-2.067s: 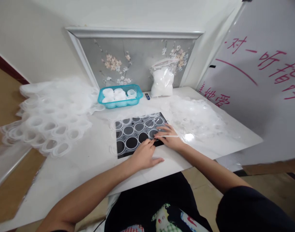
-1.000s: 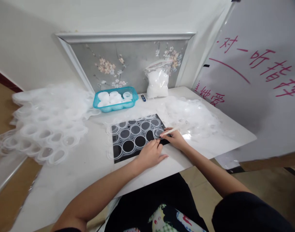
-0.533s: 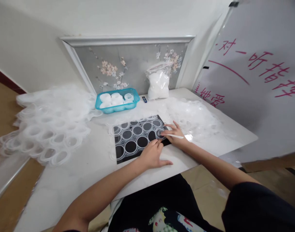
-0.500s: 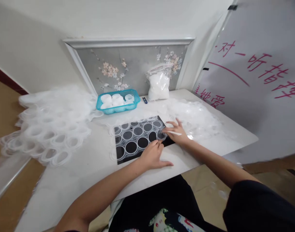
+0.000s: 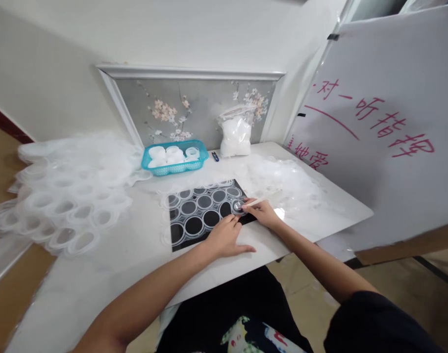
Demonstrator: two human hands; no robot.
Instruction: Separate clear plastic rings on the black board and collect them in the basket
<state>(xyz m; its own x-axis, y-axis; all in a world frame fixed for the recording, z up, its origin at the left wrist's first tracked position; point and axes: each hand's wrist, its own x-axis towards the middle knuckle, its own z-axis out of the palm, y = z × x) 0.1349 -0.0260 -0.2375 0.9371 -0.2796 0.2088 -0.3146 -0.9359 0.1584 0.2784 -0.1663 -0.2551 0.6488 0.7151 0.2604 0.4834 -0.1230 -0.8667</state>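
Note:
A black mat lies on the white table, covered by a translucent sheet of joined white rings that overhangs its left side. My left hand rests on the near right part of the sheet, fingers stretched forward and thumb spread out. In my right hand a thin white stick, like a pen, is pinched between the fingers. The fingertips are at a shiny clear disc in the rightmost ring. Whether the stick's tip touches the disc is hidden by the fingers.
A large pile of ring sheets hangs over the table's left edge. At the back are a blue basket of white rings, small blue snips and a bag of white material. Clear ring sheets lie right, beside a whiteboard.
My right hand has closed in toward the rightmost ring, its raised fingers now drawn together around the stick. The left hand stays on the sheet. The camera view has shifted slightly.

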